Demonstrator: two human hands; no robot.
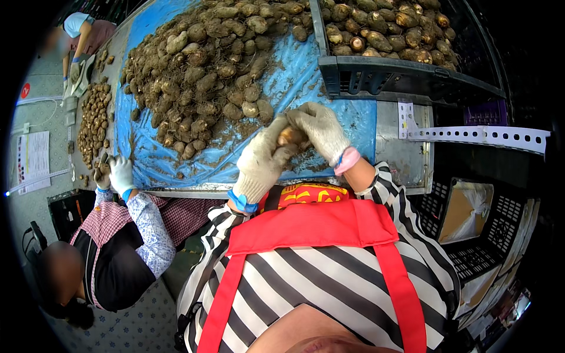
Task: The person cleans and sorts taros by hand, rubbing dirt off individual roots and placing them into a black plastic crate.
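Note:
Both my hands wear off-white knitted gloves and meet above the blue plastic sheet (296,66) near the table's front edge. A brown taro corm (289,136) with a pale patch lies between them. My left hand (265,154) grips it from the left, its fingers curled around it. My right hand (322,130) bends over its other side; the fingertips hide part of it. A large heap of hairy, soil-covered taro corms (198,81) spreads over the sheet beyond my left hand. Past my right hand stands a dark plastic crate (375,73) holding cleaner corms (393,33).
A white perforated metal angle bar (485,132) juts out at the right. To my left, a gloved co-worker (119,242) handles corms beside a smaller pile (94,119). Another person (79,31) stands at the far left. Black crates (472,260) are stacked at the lower right.

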